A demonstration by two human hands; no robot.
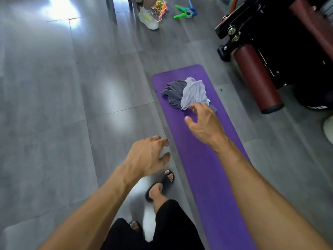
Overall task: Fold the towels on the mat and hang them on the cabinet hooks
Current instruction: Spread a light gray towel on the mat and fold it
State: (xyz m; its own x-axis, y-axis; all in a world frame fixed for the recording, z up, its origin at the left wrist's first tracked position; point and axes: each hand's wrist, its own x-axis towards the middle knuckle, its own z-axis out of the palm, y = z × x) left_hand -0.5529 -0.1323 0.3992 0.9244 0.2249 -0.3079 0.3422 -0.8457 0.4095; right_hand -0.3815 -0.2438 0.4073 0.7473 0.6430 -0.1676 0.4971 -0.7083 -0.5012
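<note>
A purple mat (pixel 203 170) stretches across the grey floor. Near its far end lie two crumpled towels in a heap: a dark grey towel (pixel 173 92) on the left and a pale lilac towel (pixel 195 92) partly over it. My right hand (pixel 205 123) reaches out above the mat with fingers spread, its fingertips at the near edge of the lilac towel, holding nothing. My left hand (pixel 149 156) hovers over the floor just left of the mat, fingers loosely spread and empty. No cabinet or hooks are in view.
A black exercise machine with dark red padded rollers (pixel 257 76) stands right of the mat. Coloured skipping ropes (pixel 182 10) and another person's white shoe (pixel 148 19) lie at the far end. My feet in black slippers (pixel 160 186) stand left of the mat.
</note>
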